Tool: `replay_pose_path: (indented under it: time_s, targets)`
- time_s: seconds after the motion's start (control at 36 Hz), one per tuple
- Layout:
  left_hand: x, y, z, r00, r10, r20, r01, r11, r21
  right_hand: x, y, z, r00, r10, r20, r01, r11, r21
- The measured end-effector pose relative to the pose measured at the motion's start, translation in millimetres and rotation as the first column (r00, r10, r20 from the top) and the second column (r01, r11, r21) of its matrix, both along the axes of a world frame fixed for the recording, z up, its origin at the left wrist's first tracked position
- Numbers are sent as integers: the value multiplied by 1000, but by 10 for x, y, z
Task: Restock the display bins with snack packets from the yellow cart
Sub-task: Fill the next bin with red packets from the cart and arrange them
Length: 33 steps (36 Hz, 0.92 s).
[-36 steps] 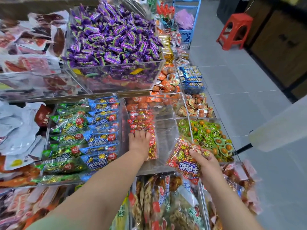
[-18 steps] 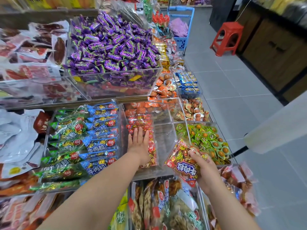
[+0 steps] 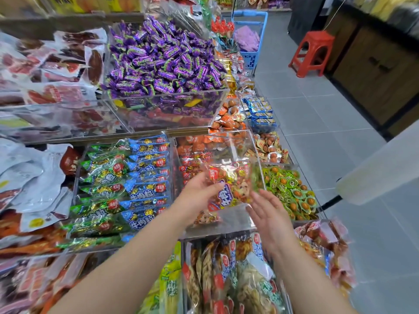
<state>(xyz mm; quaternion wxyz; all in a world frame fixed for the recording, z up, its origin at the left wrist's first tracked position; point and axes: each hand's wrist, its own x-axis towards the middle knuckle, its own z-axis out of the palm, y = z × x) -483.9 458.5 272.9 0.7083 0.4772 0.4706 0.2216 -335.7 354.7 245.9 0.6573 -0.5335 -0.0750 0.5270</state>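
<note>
— What is the biggest thing you can see?
— A big heap of purple sweets (image 3: 163,64) in a see-through box, up at the back.
— And below that?
— A box full of blue and green packets (image 3: 127,186), laid in rows. It is on the left side.
— What is next to it?
— A clear bin (image 3: 233,219), just to the right. It has some red packets (image 3: 192,168) down its left side. The rest of its floor is bare.
— Is there anything on the ground?
— Yes, a red stool (image 3: 313,53), far off on the grey tiles.
— Where is the snack packet (image 3: 231,184)?
— It is up in the air over the clear bin. It is shiny, with red corners and a blue and white label. It looks a bit blurry.
— Who has it?
— The left hand (image 3: 199,196) holds it. The thumb is on top of the packet and the fingers are under it.
— And the right hand (image 3: 269,214)?
— It is flat, with the fingers straight and spread. It holds nothing. It is just beside the low corner of the packet. I cannot tell if it touches.
</note>
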Motion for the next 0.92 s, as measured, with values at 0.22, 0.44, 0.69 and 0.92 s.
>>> replay_pose_path:
  time_s: [0.22, 0.44, 0.69, 0.92]
  targets:
    - [6, 448, -225, 436, -226, -871, 756, 617, 219, 188, -155, -56, 957, -4, 289, 51, 987, -156]
    - [232, 379, -721, 61, -203, -977, 898, 438, -35, 267, -41, -209, 677, 195, 710, 21, 959, -284]
    - [297, 284, -1107, -86, 126, -988, 979, 194, -61, 370, 302, -526, 423, 504, 753, -89, 850, -520]
    - [369, 363, -1157, -224, 135, -965, 968, 146, -204, 382, 294, -651, 395, 473, 788, -51, 867, -495]
